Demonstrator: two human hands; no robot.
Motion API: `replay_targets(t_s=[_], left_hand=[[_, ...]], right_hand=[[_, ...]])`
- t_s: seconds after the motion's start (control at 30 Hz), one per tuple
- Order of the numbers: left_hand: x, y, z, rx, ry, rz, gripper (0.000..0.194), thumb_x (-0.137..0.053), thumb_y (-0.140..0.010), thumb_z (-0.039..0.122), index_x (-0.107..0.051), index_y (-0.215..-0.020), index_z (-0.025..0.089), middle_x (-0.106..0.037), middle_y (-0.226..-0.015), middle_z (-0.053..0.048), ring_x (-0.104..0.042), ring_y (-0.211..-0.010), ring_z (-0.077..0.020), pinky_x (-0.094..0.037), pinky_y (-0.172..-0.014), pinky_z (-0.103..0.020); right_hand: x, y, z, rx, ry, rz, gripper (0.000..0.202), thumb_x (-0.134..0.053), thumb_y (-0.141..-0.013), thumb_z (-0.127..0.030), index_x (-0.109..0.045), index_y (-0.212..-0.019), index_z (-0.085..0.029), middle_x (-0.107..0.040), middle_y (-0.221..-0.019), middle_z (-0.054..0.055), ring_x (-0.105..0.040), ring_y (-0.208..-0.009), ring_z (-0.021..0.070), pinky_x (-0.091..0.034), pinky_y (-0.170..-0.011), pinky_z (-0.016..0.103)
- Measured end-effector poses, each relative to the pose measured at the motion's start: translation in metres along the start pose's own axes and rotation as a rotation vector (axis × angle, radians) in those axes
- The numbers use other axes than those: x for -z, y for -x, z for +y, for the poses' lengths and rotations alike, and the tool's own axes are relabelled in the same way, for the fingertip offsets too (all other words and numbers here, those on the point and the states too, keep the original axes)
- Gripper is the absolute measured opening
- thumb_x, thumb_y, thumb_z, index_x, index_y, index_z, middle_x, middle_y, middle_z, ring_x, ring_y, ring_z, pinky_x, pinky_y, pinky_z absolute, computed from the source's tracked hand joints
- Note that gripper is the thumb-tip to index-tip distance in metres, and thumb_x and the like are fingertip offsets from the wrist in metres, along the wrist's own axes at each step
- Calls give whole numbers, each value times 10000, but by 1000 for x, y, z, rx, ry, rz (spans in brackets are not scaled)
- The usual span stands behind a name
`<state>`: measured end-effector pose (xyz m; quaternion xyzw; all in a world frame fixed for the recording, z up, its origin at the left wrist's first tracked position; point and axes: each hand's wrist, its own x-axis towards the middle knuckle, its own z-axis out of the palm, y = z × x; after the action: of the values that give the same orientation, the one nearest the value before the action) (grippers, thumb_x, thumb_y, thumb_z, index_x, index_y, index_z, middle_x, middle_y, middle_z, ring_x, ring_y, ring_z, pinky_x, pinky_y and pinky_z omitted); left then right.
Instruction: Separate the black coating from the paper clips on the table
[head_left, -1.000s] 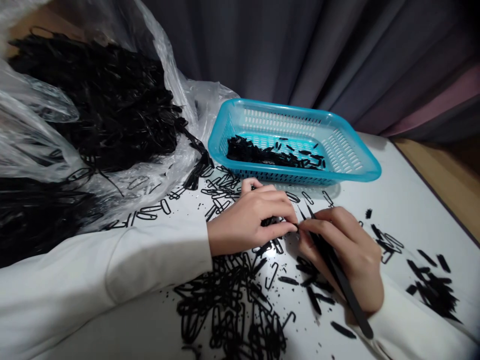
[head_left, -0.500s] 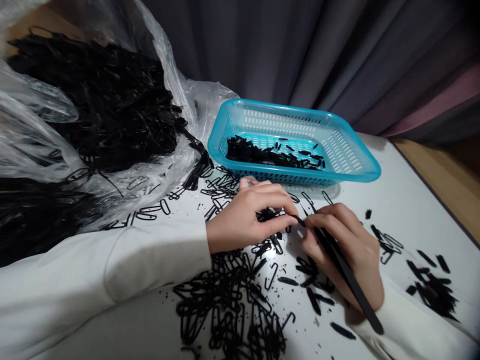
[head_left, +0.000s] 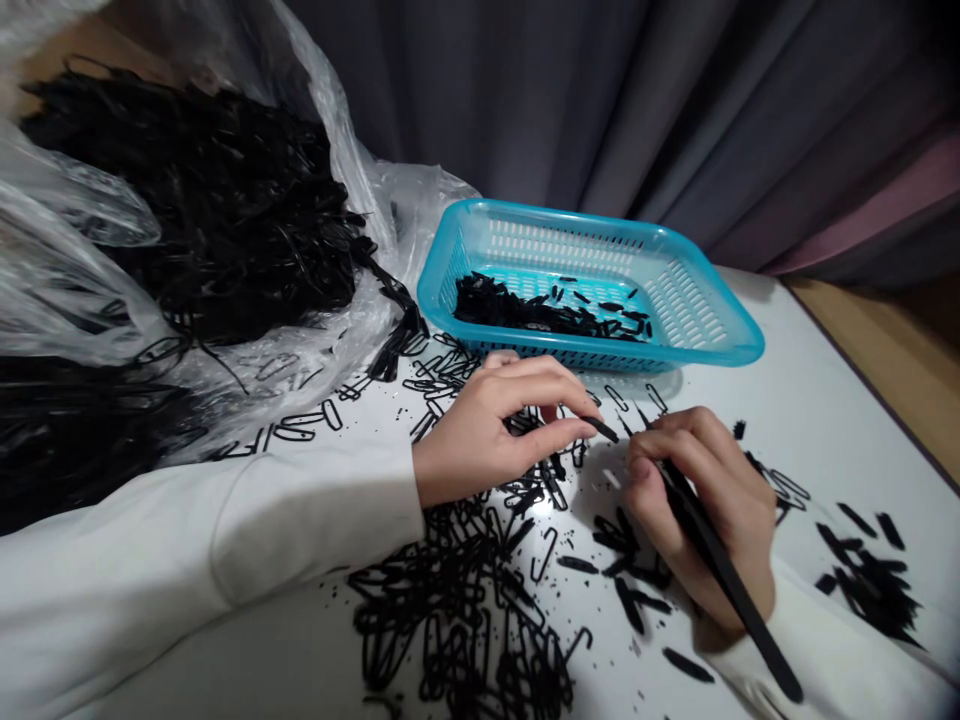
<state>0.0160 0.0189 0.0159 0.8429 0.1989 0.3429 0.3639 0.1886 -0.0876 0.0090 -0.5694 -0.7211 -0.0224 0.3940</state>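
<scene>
Right hand (head_left: 720, 490) has withdrawn from black strip (head_left: 604, 430).

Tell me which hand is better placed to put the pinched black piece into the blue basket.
The left hand, I'd judge: it pinches the black piece, just in front of the blue basket. The right hand is occupied with the tweezers.

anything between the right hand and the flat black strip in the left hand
Nothing visible, apart from the long black tweezers the right hand holds, their tips near the free end of the small flat black strip pinched by the left hand.
</scene>
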Motion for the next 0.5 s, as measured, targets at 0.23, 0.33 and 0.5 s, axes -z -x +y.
replay_targets(t_s=[0.23, 0.33, 0.5], left_hand=[[-1, 0, 0, -26, -15, -97, 47, -616, -880, 220, -658, -866, 203, -695, -923, 29, -622, -916, -132, -285, -880, -321], [-1, 0, -1, -20, -30, -119, 57, -604, -887, 227, -656, -874, 208, -697, -937, 27, -619, -925, -137, -270, -891, -324], [0, 1, -3, -41, -50, -163, 86, -575, -901, 231, -660, -899, 216, -696, -953, 22, -613, -937, -143, -256, -895, -324]], right_hand=[[-2, 2, -1, 21, 27, 57, 158, -622, -821, -97, -640, -950, -187, -545, -836, 32, -530, -763, 167, -426, -689, 328], [-2, 4, 1, 58, 50, 41, 192, -635, -810, -94, -645, -975, -193, -555, -844, 36, -528, -758, 168, -427, -690, 331], [-1, 5, 3, 100, 88, 31, 226, -654, -801, -92, -646, -997, -205, -572, -842, 38, -521, -755, 174, -413, -693, 342]])
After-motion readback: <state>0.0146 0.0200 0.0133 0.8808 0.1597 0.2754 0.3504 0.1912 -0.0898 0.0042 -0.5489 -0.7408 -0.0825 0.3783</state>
